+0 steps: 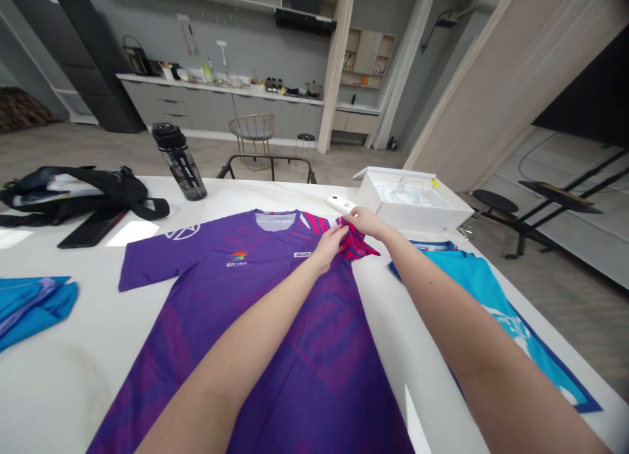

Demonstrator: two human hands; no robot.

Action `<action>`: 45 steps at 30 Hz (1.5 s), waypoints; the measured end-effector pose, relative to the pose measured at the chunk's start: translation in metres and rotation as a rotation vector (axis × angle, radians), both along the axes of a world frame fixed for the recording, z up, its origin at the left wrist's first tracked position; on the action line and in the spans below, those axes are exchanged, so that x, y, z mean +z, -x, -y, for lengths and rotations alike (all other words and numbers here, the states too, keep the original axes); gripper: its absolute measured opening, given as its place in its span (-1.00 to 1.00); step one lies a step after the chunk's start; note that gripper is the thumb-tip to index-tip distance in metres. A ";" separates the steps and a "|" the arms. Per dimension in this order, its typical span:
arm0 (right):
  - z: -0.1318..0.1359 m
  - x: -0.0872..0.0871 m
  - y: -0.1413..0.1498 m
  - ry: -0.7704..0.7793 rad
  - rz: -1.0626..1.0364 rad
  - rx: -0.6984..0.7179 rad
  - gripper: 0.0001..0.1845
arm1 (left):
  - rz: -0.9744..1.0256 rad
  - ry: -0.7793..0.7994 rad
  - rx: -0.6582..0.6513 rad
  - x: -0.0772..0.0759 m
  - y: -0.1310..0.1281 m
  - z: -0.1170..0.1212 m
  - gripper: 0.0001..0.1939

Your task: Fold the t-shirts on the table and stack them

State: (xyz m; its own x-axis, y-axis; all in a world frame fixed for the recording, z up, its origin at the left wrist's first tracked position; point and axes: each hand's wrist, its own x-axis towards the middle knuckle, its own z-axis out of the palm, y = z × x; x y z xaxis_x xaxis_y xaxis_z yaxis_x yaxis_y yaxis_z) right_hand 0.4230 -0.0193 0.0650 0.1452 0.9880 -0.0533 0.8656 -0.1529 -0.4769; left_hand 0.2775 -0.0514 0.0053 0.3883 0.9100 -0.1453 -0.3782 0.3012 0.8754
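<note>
A purple T-shirt [275,310] lies spread on the white table [63,375], its collar at the far side. Its left-hand sleeve in the picture is laid out flat, while the other, a pink-and-navy patterned sleeve [358,245], is bunched up. My left hand [330,245] pinches that sleeve near the shoulder. Close beside it, my right hand [366,222] grips the same sleeve from the right, fingers closed on the cloth. Both forearms reach across, and the left one covers part of the shirt's front.
Right of the shirt lies a folded turquoise shirt [484,297]. An open white box [415,198] and a white remote-like object [341,204] sit behind my hands. A black bottle [179,162], black bag [78,192], dark phone [92,228] and blue cloth [34,306] are at left.
</note>
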 end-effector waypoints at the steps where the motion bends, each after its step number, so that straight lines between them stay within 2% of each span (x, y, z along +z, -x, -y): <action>1: 0.000 0.009 0.013 0.025 -0.115 -0.007 -0.76 | 0.086 0.092 -0.022 0.009 0.000 0.004 -0.63; 4: 0.004 0.031 0.054 0.133 -0.508 -0.023 -0.78 | 0.318 0.192 -0.017 0.032 0.011 0.010 -0.50; 6: 0.006 0.041 0.077 0.187 -0.739 0.007 -0.81 | 0.422 0.152 0.055 0.040 0.025 0.010 -0.58; 8: 0.004 0.046 0.092 0.192 -0.855 0.071 -0.86 | 0.404 0.127 0.142 0.041 0.045 0.007 -0.67; 10: -0.003 0.045 0.100 0.084 -0.784 0.090 -0.82 | 0.280 0.123 0.183 0.038 0.068 0.003 -0.71; 12: -0.014 0.036 0.103 -0.086 -0.529 0.073 -0.77 | 0.175 0.079 0.189 0.035 0.092 -0.002 -0.75; 14: -0.025 0.020 0.105 -0.174 -0.237 0.095 -0.69 | 0.146 0.011 0.222 0.032 0.112 -0.006 -0.80; 16: -0.035 0.000 0.108 -0.131 -0.085 0.175 -0.58 | 0.156 -0.020 0.274 0.030 0.127 -0.008 -0.83; 18: -0.041 -0.019 0.112 -0.060 -0.044 0.253 -0.51 | 0.166 -0.027 0.299 0.027 0.137 -0.010 -0.84; 21: -0.049 -0.040 0.117 0.032 0.016 0.327 -0.53 | 0.129 -0.073 0.347 0.022 0.147 -0.015 -0.87; 25: -0.059 -0.053 0.117 0.098 0.148 0.352 -0.55 | -0.056 -0.110 0.492 0.012 0.159 -0.022 -0.89; 28: -0.066 -0.059 0.115 0.070 0.333 0.357 -0.54 | -0.185 -0.135 0.562 0.001 0.170 -0.025 -0.85; 30: -0.070 -0.062 0.112 0.036 0.436 0.352 -0.60 | -0.309 -0.170 0.605 -0.007 0.179 -0.023 -0.83; 34: -0.076 -0.067 0.105 0.002 0.521 0.334 -0.75 | -0.597 -0.208 0.613 -0.021 0.200 -0.016 -0.82; 37: -0.078 -0.067 0.099 -0.020 0.492 0.327 -0.80 | -0.790 -0.228 0.554 -0.022 0.211 -0.012 -0.84; 40: -0.080 -0.065 0.096 -0.086 0.391 0.266 -0.84 | -0.869 -0.287 0.549 -0.012 0.215 -0.008 -0.77; 45: -0.087 -0.058 0.096 -0.215 0.245 0.082 -0.82 | -0.994 -0.365 0.595 0.011 0.215 -0.005 -0.67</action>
